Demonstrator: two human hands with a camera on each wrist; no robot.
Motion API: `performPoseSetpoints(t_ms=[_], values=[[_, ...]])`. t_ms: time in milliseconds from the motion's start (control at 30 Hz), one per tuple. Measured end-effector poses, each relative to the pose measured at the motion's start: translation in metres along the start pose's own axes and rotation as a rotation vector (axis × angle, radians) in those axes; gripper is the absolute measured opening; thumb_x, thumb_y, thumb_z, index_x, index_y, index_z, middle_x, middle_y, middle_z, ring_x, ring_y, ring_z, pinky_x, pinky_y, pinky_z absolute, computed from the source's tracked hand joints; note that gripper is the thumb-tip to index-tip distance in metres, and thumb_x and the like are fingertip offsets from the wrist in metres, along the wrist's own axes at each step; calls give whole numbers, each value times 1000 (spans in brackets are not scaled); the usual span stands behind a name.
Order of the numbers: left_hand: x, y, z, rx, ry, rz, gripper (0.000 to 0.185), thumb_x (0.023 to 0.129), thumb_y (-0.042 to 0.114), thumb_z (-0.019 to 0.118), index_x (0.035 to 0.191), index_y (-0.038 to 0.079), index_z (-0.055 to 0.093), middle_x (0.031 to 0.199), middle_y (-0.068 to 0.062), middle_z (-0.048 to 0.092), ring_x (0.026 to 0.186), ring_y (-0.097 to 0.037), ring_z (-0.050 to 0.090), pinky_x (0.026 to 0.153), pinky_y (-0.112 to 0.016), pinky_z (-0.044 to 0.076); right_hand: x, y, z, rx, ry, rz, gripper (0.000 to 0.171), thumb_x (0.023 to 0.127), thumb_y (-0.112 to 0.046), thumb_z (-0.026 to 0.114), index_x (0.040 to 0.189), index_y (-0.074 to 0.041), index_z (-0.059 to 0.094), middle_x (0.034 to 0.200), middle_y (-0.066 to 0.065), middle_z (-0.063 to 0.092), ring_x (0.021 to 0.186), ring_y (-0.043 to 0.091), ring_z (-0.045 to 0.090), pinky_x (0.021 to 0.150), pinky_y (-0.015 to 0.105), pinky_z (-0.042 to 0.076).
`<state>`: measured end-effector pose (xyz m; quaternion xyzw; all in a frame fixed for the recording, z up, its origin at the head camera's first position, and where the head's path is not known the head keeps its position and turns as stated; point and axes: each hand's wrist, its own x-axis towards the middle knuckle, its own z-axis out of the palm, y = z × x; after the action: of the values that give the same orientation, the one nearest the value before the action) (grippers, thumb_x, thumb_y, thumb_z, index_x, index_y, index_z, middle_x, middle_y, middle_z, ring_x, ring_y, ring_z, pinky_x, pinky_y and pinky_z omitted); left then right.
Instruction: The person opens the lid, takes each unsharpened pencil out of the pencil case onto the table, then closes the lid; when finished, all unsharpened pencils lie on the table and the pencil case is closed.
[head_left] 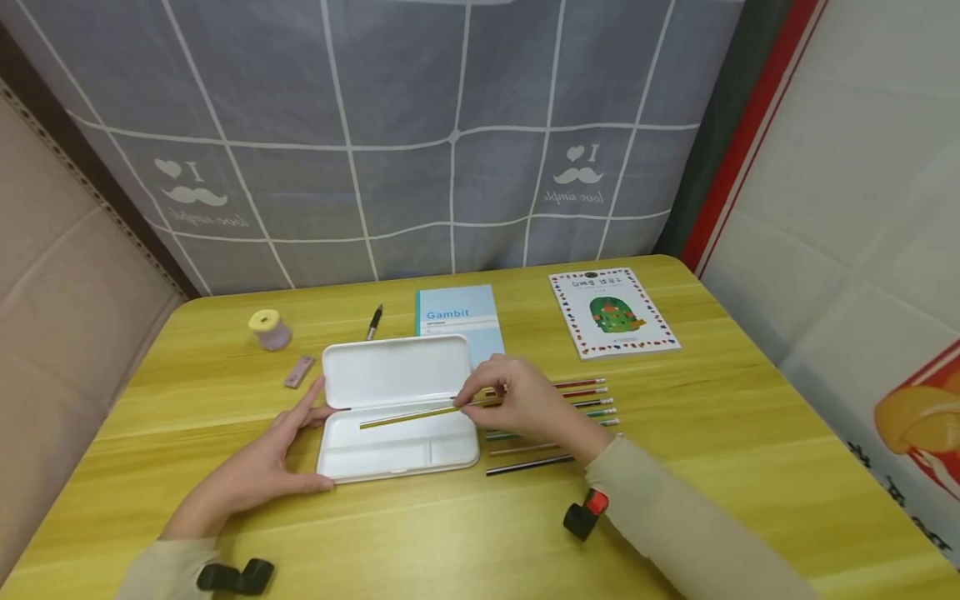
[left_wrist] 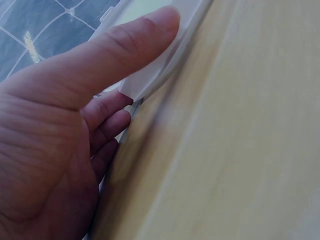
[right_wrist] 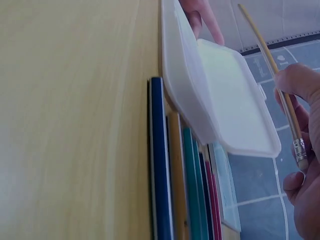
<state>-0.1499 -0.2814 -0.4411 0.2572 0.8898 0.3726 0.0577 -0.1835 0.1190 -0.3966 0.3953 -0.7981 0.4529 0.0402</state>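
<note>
A white pencil case [head_left: 375,461] lies with its lid [head_left: 397,372] raised. My left hand [head_left: 258,467] grips its left end, thumb at the front corner and fingers near the hinge. In the left wrist view the thumb [left_wrist: 145,40] presses along the white rim. My right hand [head_left: 525,400] pinches a yellow pencil [head_left: 412,416] over the case's base. The right wrist view shows that pencil's eraser end [right_wrist: 301,155] close to the palm. Beneath and beside the right hand lies a row of several pencils [head_left: 532,465], partly hidden by the hand.
Behind the case are a blue notebook [head_left: 480,315] and a black pen [head_left: 374,323]. A pink eraser [head_left: 298,372] and a yellow-topped container [head_left: 270,330] stand to the left. A white picture book [head_left: 615,315] lies back right. A grey curtain [head_left: 405,192] hangs behind the table.
</note>
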Motion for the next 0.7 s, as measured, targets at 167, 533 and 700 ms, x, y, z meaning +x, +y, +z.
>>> performPoseSetpoints(t_ms=[167,533,700], values=[[0,0,1,-2,-3,-10,132,76,43,93,169,31,0,153,-5,54,136,-14,40,104,-2,14,-17,4,-12,-16,27,10,16,86,-2,81,91,-17,83,91,-6,77,72,29,57,58,23,40],[-1,1,1,-19,-3,9,131,78,36,93,169,27,0,151,-7,55,135,-7,37,102,0,14,-49,11,-30,-34,40,76,16,85,-1,83,90,-16,83,91,-3,76,71,29,56,56,22,40],[0,1,1,-35,-2,24,131,79,33,93,170,25,-1,149,-9,54,134,-1,36,103,1,14,-59,14,-35,-43,28,82,12,85,-4,83,91,-15,83,91,0,77,70,28,56,56,21,40]])
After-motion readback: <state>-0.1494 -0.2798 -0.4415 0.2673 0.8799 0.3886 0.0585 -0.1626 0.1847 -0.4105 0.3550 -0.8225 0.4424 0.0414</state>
